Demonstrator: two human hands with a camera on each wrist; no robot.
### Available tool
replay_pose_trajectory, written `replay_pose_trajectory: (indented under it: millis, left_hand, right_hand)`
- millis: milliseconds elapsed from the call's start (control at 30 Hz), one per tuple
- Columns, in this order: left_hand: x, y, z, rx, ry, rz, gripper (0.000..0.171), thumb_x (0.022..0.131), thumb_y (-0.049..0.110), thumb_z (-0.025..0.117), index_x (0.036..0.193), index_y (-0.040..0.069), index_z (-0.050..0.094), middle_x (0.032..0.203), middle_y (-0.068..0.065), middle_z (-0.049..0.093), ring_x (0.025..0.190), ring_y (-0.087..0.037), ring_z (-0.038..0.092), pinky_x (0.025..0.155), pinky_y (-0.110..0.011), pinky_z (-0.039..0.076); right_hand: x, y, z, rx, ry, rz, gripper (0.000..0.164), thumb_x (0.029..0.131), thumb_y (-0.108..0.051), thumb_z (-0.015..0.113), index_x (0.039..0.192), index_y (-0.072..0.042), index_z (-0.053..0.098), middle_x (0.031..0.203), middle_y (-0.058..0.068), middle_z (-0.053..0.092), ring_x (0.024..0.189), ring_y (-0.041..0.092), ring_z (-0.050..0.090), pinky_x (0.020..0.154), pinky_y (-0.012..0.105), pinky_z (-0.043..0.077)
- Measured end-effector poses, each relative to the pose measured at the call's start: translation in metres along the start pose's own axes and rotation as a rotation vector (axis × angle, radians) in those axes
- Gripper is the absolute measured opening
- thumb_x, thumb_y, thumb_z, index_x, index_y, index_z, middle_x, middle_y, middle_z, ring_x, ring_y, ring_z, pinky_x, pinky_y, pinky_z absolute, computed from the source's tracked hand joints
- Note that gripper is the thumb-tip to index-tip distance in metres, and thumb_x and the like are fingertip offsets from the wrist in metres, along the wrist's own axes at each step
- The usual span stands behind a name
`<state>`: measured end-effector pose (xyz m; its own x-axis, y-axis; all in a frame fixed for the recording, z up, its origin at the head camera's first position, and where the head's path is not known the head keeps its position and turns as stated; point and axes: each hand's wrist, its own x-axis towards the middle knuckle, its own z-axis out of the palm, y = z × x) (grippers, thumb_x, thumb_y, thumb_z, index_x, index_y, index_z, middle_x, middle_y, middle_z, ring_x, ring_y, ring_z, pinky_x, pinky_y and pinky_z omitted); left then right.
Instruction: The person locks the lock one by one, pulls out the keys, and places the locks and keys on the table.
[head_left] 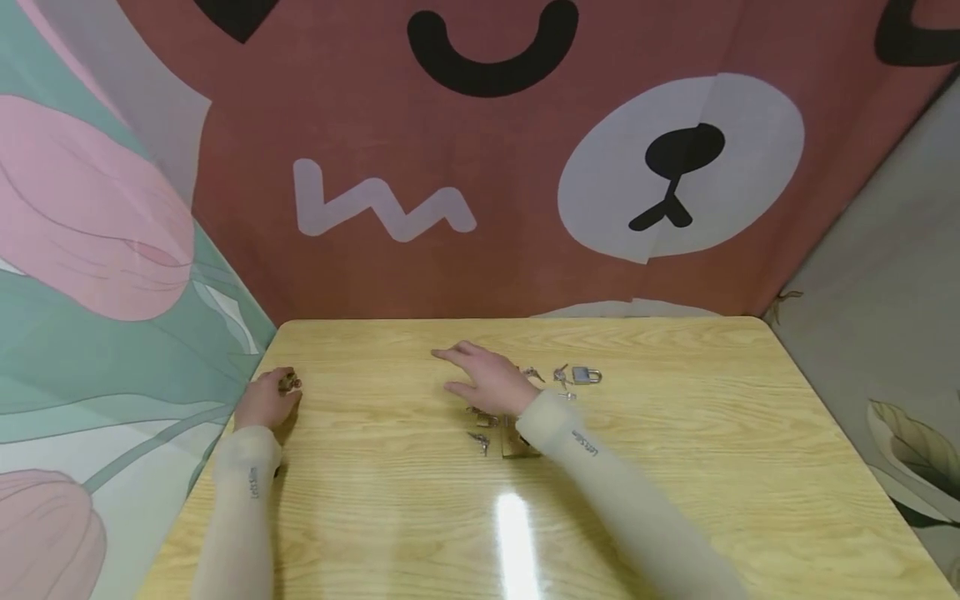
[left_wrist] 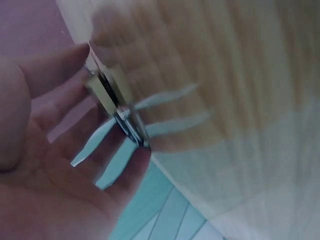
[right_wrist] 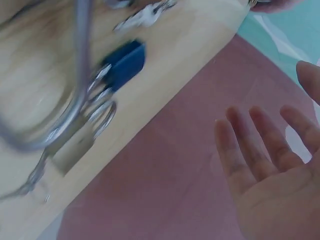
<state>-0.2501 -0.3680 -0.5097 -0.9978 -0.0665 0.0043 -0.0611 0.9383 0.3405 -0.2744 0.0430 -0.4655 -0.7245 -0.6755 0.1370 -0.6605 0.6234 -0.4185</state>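
Note:
At the table's left edge, my left hand [head_left: 268, 400] holds a small brass padlock [left_wrist: 102, 95]. Thumb and fingers lie on either side of it in the left wrist view, and the metal parts at its lower end are blurred. My right hand [head_left: 491, 382] hovers over the middle of the table with fingers extended and nothing in them. Below and beside it lie several padlocks and keys: a blue padlock [right_wrist: 125, 65], a brass padlock [right_wrist: 72, 147], and a large padlock [head_left: 517, 448] partly hidden by the right sleeve. Its thick shackle seems to cross the right wrist view.
A silver padlock [head_left: 583, 375] lies right of the right hand, with keys [head_left: 561, 375] beside it. More keys [head_left: 482, 442] sit left of the large padlock. The wooden table [head_left: 375, 500] meets a printed cloth [head_left: 375, 275] at the back and sides.

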Motion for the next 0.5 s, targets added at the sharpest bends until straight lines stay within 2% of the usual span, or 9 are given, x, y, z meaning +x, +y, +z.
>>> replay_pose_trajectory:
  millis: [133, 267, 400, 500]
  left_hand:
    - [-0.002, -0.002, -0.001, -0.006, 0.049, 0.026, 0.041, 0.09, 0.011, 0.063, 0.127, -0.005, 0.056, 0.114, -0.038, 0.059, 0.099, -0.054, 0.055, 0.083, -0.067, 0.05]
    - [-0.005, 0.001, -0.002, 0.002, 0.084, 0.014, 0.034, 0.088, 0.011, 0.065, 0.119, -0.003, 0.06, 0.106, -0.036, 0.059, 0.093, -0.052, 0.056, 0.077, -0.066, 0.05]
    - [-0.007, 0.007, -0.002, 0.043, 0.073, -0.006, 0.033, 0.092, 0.014, 0.062, 0.12, -0.003, 0.057, 0.106, -0.037, 0.057, 0.092, -0.052, 0.056, 0.074, -0.065, 0.05]
    - [-0.007, 0.014, -0.002, 0.057, 0.097, 0.004, 0.034, 0.093, 0.016, 0.061, 0.121, -0.002, 0.056, 0.108, -0.038, 0.057, 0.093, -0.052, 0.056, 0.073, -0.066, 0.05]
  right_hand:
    - [0.008, -0.01, 0.01, -0.003, -0.027, -0.04, 0.055, 0.099, -0.04, 0.055, 0.15, -0.027, 0.039, 0.136, 0.001, 0.055, 0.117, 0.015, 0.055, 0.096, 0.041, 0.055]
    - [0.011, -0.016, 0.014, -0.016, -0.042, -0.061, 0.053, 0.099, -0.039, 0.056, 0.148, -0.024, 0.043, 0.131, 0.003, 0.057, 0.11, 0.013, 0.055, 0.091, 0.038, 0.056]
    - [0.009, -0.02, 0.013, -0.014, -0.058, -0.052, 0.052, 0.099, -0.041, 0.055, 0.147, -0.023, 0.045, 0.13, 0.004, 0.057, 0.107, 0.013, 0.056, 0.088, 0.037, 0.057]
    - [0.006, -0.019, 0.009, 0.008, -0.065, -0.029, 0.051, 0.099, -0.041, 0.055, 0.147, -0.024, 0.045, 0.131, 0.003, 0.057, 0.109, 0.014, 0.056, 0.09, 0.039, 0.056]
